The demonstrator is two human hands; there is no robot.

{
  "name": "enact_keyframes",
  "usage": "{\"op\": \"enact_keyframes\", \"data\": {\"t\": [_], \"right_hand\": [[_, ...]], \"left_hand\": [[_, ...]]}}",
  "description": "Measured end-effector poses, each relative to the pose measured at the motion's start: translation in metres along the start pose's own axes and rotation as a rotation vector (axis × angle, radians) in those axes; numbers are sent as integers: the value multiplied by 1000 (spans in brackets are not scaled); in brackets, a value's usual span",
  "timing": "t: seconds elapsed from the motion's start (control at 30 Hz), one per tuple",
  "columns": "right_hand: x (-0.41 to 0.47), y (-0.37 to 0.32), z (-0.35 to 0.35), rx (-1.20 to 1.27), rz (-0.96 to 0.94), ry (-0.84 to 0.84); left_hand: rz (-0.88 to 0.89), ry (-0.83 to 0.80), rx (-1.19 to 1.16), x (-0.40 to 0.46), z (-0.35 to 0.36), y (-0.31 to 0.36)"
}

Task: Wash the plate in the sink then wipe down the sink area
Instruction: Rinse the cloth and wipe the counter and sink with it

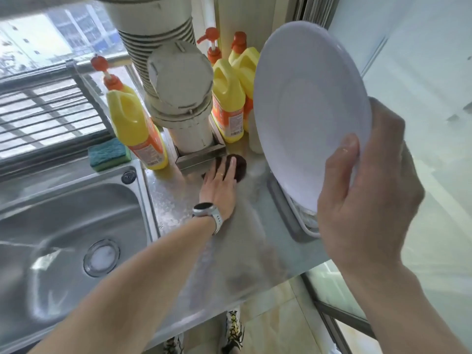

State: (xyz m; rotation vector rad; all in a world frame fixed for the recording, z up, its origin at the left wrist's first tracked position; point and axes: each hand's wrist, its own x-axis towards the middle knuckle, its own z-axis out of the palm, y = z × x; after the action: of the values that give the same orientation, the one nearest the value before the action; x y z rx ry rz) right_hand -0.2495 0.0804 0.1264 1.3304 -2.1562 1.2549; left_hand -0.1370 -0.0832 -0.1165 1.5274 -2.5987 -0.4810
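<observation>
Steel makes up the sink (76, 221) at the left end of the worktop (229, 251); its basin looks empty, with the drain (101, 257) near the middle. At the sink's back right corner lies a green and yellow sponge (108, 154), and just beside it stands a yellow bottle (135, 123) with an orange pump. Behind the worktop's back edge a wide white pipe (178, 98) rises, with two more yellow bottles (229, 98) to its right.

Near the back edge, in front of the pipe's metal base, the left hand (219, 182), a watch (207, 213) on its wrist, lies flat with fingers spread over a dark round scrubber (238, 166), touching it but not closed around it.

Toward the right edge sits a grey and white drying tray (288, 213). The right hand (362, 190) is clamped on the lower rim of the white plate (311, 111), thumb on its face, holding it tilted nearly upright above the tray, well apart from the sink.

Washing seems hardly begun: the plate is lifted and the scrubber is being fetched. Next, the left fingers need to close on the scrubber, then both hands must carry plate and scrubber leftward over the basin. Whether soap comes first, I cannot tell.
</observation>
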Motion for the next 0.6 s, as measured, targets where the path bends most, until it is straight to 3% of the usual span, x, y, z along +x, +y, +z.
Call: {"op": "enact_keyframes", "data": {"t": [0.07, 0.2, 0.27, 0.37, 0.47, 0.6], "right_hand": [[-3, 3, -3, -16, 9, -12], [-2, 1, -11, -15, 59, -11], [-1, -1, -13, -14, 55, -21], [-2, 0, -11, -39, 36, -4], [-10, 1, -3, -84, 15, 17], [-15, -9, 4, -82, 25, 21]], "left_hand": [[64, -5, -11, -7, 5, 4], [409, -57, 15, -128, 25, 29], [513, -55, 3, -149, 32, 28], [337, 54, -22, -78, 28, 31], [83, 26, -71, -1, 13, 34], [258, 23, -105, -51, 30, 43]]}}
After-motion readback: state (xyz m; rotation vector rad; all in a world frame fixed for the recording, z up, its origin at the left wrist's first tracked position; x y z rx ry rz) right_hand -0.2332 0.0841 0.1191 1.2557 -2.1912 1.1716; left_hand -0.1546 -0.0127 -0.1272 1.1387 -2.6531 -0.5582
